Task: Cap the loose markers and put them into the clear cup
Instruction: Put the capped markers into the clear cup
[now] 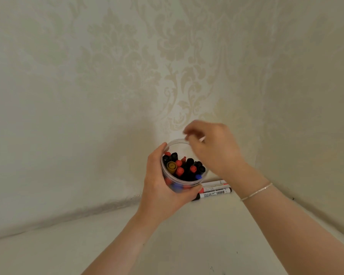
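Clear cup [184,183] full of capped markers [182,167], gripped by left hand [161,187] above the counter [187,235], right hand [213,147] blurred over its rim, grasp unclear, two markers [214,190] lying just behind.

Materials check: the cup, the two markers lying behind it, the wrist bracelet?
Cup: looks like clear, glossy plastic; the markers inside show through the wall. Two markers on the surface: probably smooth white plastic barrels with printed labels, one bearing a barcode. Bracelet: thin, pale and shiny, possibly metal chain; too small to confirm.
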A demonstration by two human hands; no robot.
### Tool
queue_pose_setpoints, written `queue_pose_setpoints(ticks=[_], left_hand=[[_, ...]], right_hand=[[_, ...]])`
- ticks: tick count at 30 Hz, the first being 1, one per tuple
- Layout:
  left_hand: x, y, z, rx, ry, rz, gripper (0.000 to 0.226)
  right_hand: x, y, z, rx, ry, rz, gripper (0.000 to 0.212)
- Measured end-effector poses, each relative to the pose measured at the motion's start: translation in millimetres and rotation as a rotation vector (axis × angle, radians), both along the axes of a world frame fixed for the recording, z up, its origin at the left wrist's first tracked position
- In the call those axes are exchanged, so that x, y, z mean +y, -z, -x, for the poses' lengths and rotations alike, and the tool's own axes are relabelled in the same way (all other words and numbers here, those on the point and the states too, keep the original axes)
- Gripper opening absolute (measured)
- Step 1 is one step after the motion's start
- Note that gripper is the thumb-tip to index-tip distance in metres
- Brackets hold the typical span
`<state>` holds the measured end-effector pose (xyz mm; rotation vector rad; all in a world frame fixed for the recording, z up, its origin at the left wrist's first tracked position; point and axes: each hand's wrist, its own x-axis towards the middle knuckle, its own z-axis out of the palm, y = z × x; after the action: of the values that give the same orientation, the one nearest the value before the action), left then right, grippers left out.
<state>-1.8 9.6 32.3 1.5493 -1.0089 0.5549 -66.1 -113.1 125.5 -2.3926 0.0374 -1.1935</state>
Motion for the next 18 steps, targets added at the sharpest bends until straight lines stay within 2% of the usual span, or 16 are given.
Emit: queue_pose_setpoints(ticks=[2, 3, 4, 7, 9, 11, 16, 18], left_hand=[[3, 2, -1, -0.007, -0.008, 0.007, 0.109], [4, 2, -2, -0.016, -0.013, 0.006, 0.108], [4, 2, -2, -0.019, -0.016, 0.011, 0.107], [3, 1, -2, 0.003, -0.014, 0.053, 0.103], [2, 0, -3, 0.015, -0.01, 0.075, 0.103], [2, -1, -4, 0.009, -0.01, 0.082, 0.102], [1, -2, -7, -0.001, -0.01, 0.06, 0.104], [0, -1, -8, 0.01, -0.008, 0.053, 0.105]], right_hand=[[-20, 8, -10, -0.243, 0.033, -0.267, 0.023], [-31, 16, -15, -0.234, 0.075, -0.341, 0.024], [-42, 26, -22, -0.114, 0.137, -0.336, 0.027], [-70, 75, -38, 0.575, 0.194, -0.062, 0.052], [-79, 108, -43, 0.848, 0.162, 0.142, 0.061], [-85, 128, -47, 0.928, 0.156, 0.305, 0.056], [-89, 142, -63, 0.871, 0.181, 0.558, 0.047], [-87, 147, -70, 0.89, 0.182, 0.589, 0.048]])
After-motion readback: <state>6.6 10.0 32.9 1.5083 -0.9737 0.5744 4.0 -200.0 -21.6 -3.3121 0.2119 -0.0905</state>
